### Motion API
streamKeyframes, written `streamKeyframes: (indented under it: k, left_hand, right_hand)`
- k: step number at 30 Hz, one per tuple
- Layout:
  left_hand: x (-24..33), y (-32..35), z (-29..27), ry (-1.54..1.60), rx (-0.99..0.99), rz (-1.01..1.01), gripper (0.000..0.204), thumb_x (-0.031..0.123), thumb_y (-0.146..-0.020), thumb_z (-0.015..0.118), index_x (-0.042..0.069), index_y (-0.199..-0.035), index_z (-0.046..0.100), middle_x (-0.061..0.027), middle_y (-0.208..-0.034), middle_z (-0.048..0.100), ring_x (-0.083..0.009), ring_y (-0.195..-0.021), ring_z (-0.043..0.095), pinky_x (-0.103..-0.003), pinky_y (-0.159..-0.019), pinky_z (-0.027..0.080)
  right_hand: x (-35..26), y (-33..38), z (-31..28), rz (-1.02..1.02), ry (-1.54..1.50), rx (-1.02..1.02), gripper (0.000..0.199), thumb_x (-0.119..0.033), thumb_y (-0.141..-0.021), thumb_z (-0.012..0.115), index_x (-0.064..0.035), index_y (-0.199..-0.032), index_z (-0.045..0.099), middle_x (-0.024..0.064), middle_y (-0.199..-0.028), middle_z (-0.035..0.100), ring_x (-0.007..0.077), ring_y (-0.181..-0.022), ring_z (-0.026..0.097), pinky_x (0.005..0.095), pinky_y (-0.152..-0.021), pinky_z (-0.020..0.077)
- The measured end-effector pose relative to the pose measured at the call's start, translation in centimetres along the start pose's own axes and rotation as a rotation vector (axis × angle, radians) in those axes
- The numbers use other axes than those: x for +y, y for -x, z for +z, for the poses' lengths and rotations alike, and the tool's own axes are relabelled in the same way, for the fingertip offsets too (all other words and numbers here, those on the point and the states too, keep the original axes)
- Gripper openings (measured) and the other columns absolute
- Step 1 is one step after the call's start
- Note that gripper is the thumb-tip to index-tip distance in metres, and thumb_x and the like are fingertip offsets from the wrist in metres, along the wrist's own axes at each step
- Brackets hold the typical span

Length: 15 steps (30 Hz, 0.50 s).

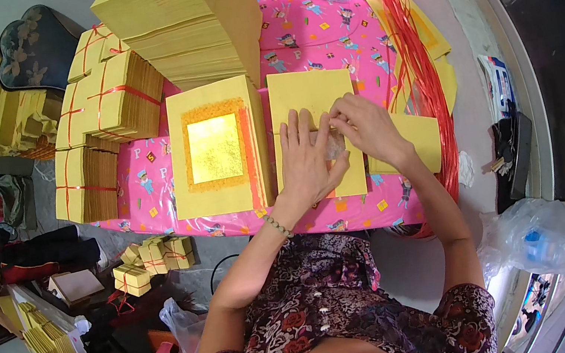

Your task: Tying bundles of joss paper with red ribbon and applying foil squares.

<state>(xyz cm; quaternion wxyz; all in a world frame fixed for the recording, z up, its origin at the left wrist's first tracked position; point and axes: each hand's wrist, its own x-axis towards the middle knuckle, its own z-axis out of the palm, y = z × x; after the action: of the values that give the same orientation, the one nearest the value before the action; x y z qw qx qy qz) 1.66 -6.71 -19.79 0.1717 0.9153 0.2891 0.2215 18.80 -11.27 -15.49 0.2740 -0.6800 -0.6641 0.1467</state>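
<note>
My left hand (pixel 307 159) lies flat, fingers spread, on a plain yellow paper sheet (pixel 308 96) on the pink patterned table (pixel 318 34). My right hand (pixel 365 130) is beside it, fingertips pinching a small silvery foil piece (pixel 334 144) over the same sheet. To the left is a stack of yellow sheets with a gold foil square (pixel 215 148) on top. Another yellow sheet (pixel 421 140) pokes out under my right wrist.
A tall stack of yellow paper (pixel 187 23) stands at the back. Bundles tied with red string (pixel 107 101) line the table's left edge. Red plastic strings (pixel 416 54) hang along the right. More bundles (pixel 153 258) lie on the floor, and a plastic bag (pixel 539 237) is at the right.
</note>
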Motion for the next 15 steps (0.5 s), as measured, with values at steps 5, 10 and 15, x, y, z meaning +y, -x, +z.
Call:
streamKeyframes:
  k: [5,10,15]
  left_hand:
    - [0.0,0.1,0.3,0.017,-0.013,-0.007,0.073,0.041,-0.083,0.061,0.001,-0.142,0.045,-0.0335,-0.141,0.035,-0.0506,-0.137,0.026,-0.059,-0.114,0.019]
    - [-0.2,0.1,0.3,0.045,-0.005,-0.014,0.072,0.04,-0.082,0.062,0.001,-0.141,0.046,-0.0335,-0.137,0.038,-0.0511,-0.137,0.026,-0.059,-0.114,0.019]
    - [-0.5,0.8,-0.4,0.035,-0.034,-0.026,0.074,0.04,-0.084,0.06,0.002,-0.144,0.041,-0.0295,-0.139,0.039,-0.0498,-0.137,0.027,-0.059,-0.114,0.019]
  right_hand:
    - [0.8,0.6,1.0,-0.029,0.042,0.057,0.012,-0.014,-0.089,0.062,-0.004,-0.091,0.057,0.0116,-0.085,0.057,0.0325,-0.084,0.059,0.0443,-0.074,0.0483]
    - [1.0,0.4,1.1,0.017,0.037,0.009,0.013,-0.014,-0.089,0.061,-0.0041,-0.09,0.054,0.0121,-0.085,0.058,0.0333,-0.084,0.06,0.0448,-0.072,0.0479]
    - [0.9,0.6,1.5,0.011,0.057,0.027,0.013,-0.015,-0.089,0.062,-0.0046,-0.091,0.054,0.0121,-0.083,0.058,0.0337,-0.083,0.06,0.0445,-0.071,0.0479]
